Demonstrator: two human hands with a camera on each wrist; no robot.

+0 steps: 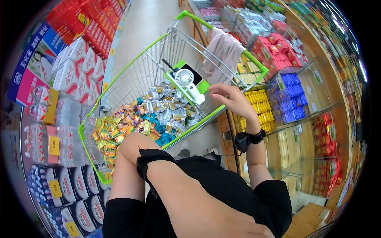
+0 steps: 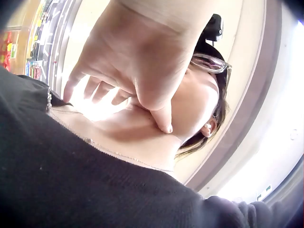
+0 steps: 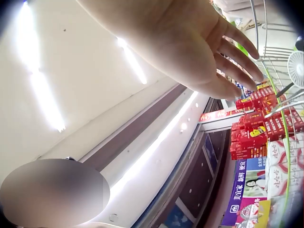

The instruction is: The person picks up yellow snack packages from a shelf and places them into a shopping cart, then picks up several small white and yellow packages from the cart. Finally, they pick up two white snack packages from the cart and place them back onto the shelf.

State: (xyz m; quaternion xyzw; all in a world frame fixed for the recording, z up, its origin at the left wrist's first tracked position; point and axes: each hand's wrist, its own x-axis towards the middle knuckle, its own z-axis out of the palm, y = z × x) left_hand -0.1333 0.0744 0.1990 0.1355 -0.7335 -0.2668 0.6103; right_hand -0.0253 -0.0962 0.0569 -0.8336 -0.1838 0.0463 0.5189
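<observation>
My right hand (image 1: 232,99) hovers at the near side of a green-rimmed shopping cart (image 1: 265,70), fingers loosely extended, holding nothing. Beside its fingertips, a white handheld fan (image 1: 184,78) lies on the cart's green fold-down panel next to a dark-screened device (image 1: 193,73). The right wrist view shows the same palm with spread fingers (image 3: 242,61). My left forearm crosses the chest, and the left hand (image 2: 137,57) is raised at the neck. Its thumb is against the neck and a fingertip is at the black collar, near a thin necklace (image 2: 128,156).
Wrapped candies in silver (image 1: 168,105), orange-gold (image 1: 115,129) and teal fill the cart's bottom. A pale pink cloth (image 1: 224,49) hangs over its rim. Shelves with bottled water (image 1: 71,144) and boxes stand left; candy bins with blue packs (image 1: 287,95) stand right. An aisle (image 1: 143,20) runs ahead.
</observation>
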